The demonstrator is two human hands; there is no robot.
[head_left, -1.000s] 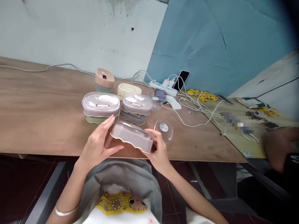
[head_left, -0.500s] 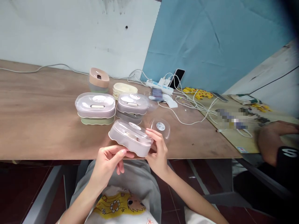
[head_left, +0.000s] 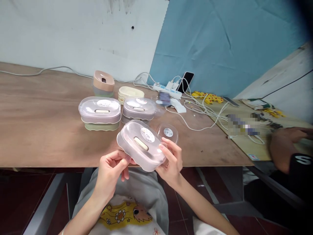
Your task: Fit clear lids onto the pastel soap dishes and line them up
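Observation:
A pale mauve plastic soap box [head_left: 139, 158] with a clear lid is held above the table's front edge. Its lid carries a round white label, and a cream bar shows through it. My right hand [head_left: 171, 160] grips the right end, fingertips on the lid. My left hand [head_left: 113, 168] is closed at the lower left edge, thumb against the index finger; part of its fingertips is behind the box. Beyond it stand a lidded mauve box on a green one [head_left: 100, 112] and another mauve box on a grey one [head_left: 139, 109].
A clear lid [head_left: 168, 132] lies right of the held box. Farther back are stacked cream trays [head_left: 130, 92] and an orange box [head_left: 104, 80]. A power strip [head_left: 167, 91], a phone [head_left: 186, 81] and loose cables [head_left: 207, 111] lie right. Another person's arm [head_left: 283, 147] rests far right.
The soap box has tilted so its lid and label now face me more, and it has shifted slightly right. My right hand has moved a little right with it.

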